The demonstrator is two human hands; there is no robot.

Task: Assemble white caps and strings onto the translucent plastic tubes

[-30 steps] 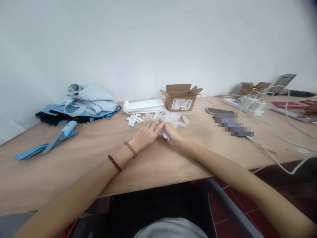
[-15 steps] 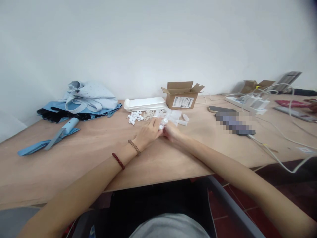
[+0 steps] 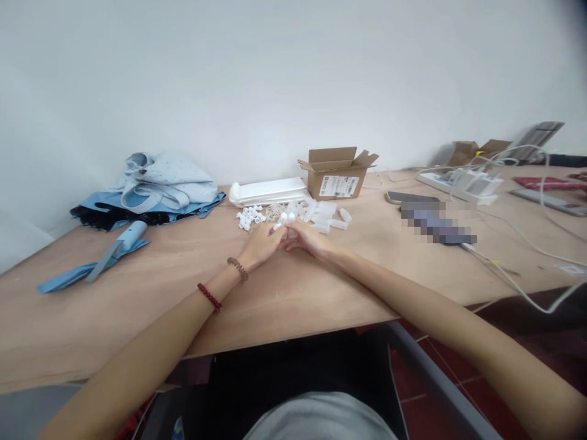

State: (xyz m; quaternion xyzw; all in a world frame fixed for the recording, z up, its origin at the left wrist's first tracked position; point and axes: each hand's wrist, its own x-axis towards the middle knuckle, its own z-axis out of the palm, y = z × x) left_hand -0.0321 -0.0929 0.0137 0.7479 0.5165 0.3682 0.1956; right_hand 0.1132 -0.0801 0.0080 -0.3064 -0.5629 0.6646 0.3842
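My left hand (image 3: 260, 242) and my right hand (image 3: 308, 237) meet fingertip to fingertip on the wooden table (image 3: 284, 287), pinching small white plastic pieces (image 3: 285, 220) between them. Just beyond lie a heap of small white caps (image 3: 249, 218), a bunch of rubber bands (image 3: 274, 212) and several small clear plastic bottles (image 3: 326, 215). My left wrist carries two bead bracelets.
A white tray (image 3: 268, 192) and an open cardboard box (image 3: 337, 173) stand at the back. Blue cloth (image 3: 156, 189) and a folded blue umbrella (image 3: 98, 261) lie left. A phone (image 3: 406, 197), power strip (image 3: 458, 181) and white cables (image 3: 518, 244) spread right.
Both hands have slid a little left and closer to the caps. The crumpled clear plastic under my right hand a second ago no longer shows there.
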